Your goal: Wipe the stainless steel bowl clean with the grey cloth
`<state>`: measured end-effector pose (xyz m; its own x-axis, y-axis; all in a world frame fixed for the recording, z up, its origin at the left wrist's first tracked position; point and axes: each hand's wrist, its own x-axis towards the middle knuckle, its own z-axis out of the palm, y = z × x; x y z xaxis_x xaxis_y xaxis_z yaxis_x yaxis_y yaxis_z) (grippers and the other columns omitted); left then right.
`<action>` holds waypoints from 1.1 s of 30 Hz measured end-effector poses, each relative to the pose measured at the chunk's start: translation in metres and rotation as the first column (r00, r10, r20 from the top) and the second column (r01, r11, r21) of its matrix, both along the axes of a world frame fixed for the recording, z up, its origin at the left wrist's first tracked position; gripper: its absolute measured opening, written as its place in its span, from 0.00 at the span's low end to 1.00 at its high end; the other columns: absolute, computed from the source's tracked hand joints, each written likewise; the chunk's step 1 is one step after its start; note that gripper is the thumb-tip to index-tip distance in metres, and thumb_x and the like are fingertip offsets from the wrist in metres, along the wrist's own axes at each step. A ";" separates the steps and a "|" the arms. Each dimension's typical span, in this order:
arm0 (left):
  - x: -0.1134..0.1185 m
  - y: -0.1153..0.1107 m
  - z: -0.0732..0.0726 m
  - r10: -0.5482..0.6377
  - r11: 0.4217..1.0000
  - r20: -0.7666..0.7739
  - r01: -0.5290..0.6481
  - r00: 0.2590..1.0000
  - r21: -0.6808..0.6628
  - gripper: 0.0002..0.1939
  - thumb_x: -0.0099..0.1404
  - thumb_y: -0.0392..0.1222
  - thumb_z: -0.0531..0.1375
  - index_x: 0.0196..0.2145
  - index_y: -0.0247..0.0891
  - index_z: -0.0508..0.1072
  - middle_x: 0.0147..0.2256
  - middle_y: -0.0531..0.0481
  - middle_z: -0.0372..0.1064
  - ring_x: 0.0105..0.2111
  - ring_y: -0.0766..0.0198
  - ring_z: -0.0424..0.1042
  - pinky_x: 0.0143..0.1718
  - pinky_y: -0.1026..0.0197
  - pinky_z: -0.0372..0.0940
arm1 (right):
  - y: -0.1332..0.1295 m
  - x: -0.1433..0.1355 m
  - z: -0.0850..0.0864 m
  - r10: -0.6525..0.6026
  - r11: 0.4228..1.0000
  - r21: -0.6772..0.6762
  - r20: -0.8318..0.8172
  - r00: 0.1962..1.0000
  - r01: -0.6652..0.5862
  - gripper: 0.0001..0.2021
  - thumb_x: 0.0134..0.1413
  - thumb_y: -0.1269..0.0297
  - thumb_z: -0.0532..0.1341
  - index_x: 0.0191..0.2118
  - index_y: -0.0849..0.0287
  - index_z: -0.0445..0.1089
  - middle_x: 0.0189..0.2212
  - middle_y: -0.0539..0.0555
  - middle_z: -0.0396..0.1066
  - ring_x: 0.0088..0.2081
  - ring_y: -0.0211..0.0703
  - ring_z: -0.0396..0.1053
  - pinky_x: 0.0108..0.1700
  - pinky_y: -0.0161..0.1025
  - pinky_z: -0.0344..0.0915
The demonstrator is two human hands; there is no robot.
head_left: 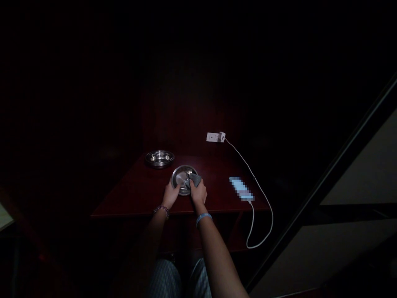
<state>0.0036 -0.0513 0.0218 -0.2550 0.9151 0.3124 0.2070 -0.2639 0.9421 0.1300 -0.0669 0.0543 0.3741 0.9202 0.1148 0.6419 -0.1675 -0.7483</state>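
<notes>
Starting nearest the wearer: patterned trouser knees (pixel 165 278) sit below the front edge, and a white cable (pixel 272 218) hangs past that edge in a loose loop; a knee catching it could drag down whatever it is joined to. Left grip (pixel 170 195) is grasping the rim of a metal bowl (pixel 179 178), thumb inside, above the near-middle part of the tabletop (pixel 133 192). Right grip (pixel 199 193) is clenched on a grey cloth (pixel 195 179) against the bowl's right inner wall. Whether the base touches the surface cannot be told. Finding: smooth metal pressed on one side may twist or slip, should the left hold slacken. To the right, a blurred phone-like device (pixel 241 189) lies near the front edge; a tug on its lead would probably bring it over. Farther back on the left stand nested-looking bowls (pixel 159 164), exposed only to a wide swing. At the rear, the charger (pixel 222 136) in the wall socket (pixel 211 137) could work loose under the same pull
</notes>
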 end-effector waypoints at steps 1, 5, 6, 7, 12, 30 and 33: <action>0.000 0.000 0.000 -0.001 1.000 0.003 0.001 1.000 -0.001 0.23 0.58 0.35 0.58 0.53 0.33 0.70 0.49 0.41 0.75 0.49 0.57 0.74 0.55 0.56 0.64 | 0.000 0.000 0.000 -0.001 1.000 0.003 0.000 1.000 0.001 0.23 0.62 0.49 0.54 0.55 0.59 0.64 0.45 0.63 0.75 0.45 0.53 0.75 0.46 0.44 0.67; 0.001 0.002 -0.004 -0.006 1.000 0.033 0.005 0.999 0.024 0.24 0.58 0.36 0.58 0.53 0.34 0.69 0.49 0.42 0.75 0.50 0.58 0.74 0.56 0.57 0.63 | 0.002 0.001 -0.004 0.006 1.000 0.022 0.001 1.000 -0.006 0.22 0.62 0.49 0.53 0.54 0.59 0.66 0.44 0.62 0.76 0.45 0.53 0.75 0.46 0.43 0.68; 0.001 0.004 -0.006 -0.011 1.000 0.032 0.010 0.999 0.028 0.24 0.58 0.36 0.58 0.53 0.35 0.69 0.49 0.43 0.75 0.51 0.58 0.73 0.56 0.57 0.63 | 0.003 0.001 -0.006 0.003 1.000 0.025 0.003 1.000 -0.003 0.23 0.62 0.48 0.53 0.54 0.59 0.66 0.44 0.62 0.76 0.45 0.54 0.75 0.46 0.43 0.68; 0.001 0.005 -0.009 -0.010 1.000 0.028 0.010 1.000 0.028 0.24 0.58 0.37 0.58 0.54 0.35 0.69 0.49 0.43 0.75 0.51 0.58 0.73 0.56 0.57 0.63 | 0.004 0.002 -0.008 0.006 1.000 0.028 0.002 1.000 -0.006 0.22 0.62 0.49 0.53 0.54 0.59 0.66 0.44 0.62 0.76 0.45 0.54 0.75 0.45 0.43 0.68; 0.000 0.013 -0.018 -0.009 1.000 0.030 0.009 1.000 -0.005 0.25 0.56 0.39 0.57 0.53 0.34 0.69 0.47 0.42 0.77 0.50 0.56 0.74 0.55 0.56 0.65 | 0.010 0.003 -0.016 -0.002 0.999 0.044 -0.018 1.000 0.003 0.25 0.62 0.50 0.54 0.57 0.61 0.64 0.45 0.64 0.76 0.47 0.54 0.75 0.47 0.44 0.67; -0.003 0.015 -0.019 -0.028 1.000 0.008 0.028 1.000 -0.007 0.23 0.59 0.41 0.57 0.52 0.34 0.69 0.51 0.39 0.74 0.52 0.56 0.73 0.56 0.56 0.63 | 0.010 0.003 -0.018 -0.009 0.996 0.090 -0.049 0.999 0.014 0.23 0.61 0.52 0.55 0.55 0.62 0.66 0.45 0.64 0.76 0.47 0.54 0.75 0.48 0.44 0.68; -0.003 0.012 -0.017 -0.018 1.000 -0.025 0.017 1.000 -0.011 0.22 0.58 0.41 0.57 0.51 0.35 0.69 0.49 0.40 0.75 0.51 0.55 0.73 0.56 0.55 0.64 | 0.009 0.002 -0.016 -0.010 0.997 0.079 -0.047 0.999 0.014 0.21 0.61 0.53 0.56 0.54 0.61 0.67 0.45 0.64 0.76 0.46 0.55 0.75 0.48 0.44 0.68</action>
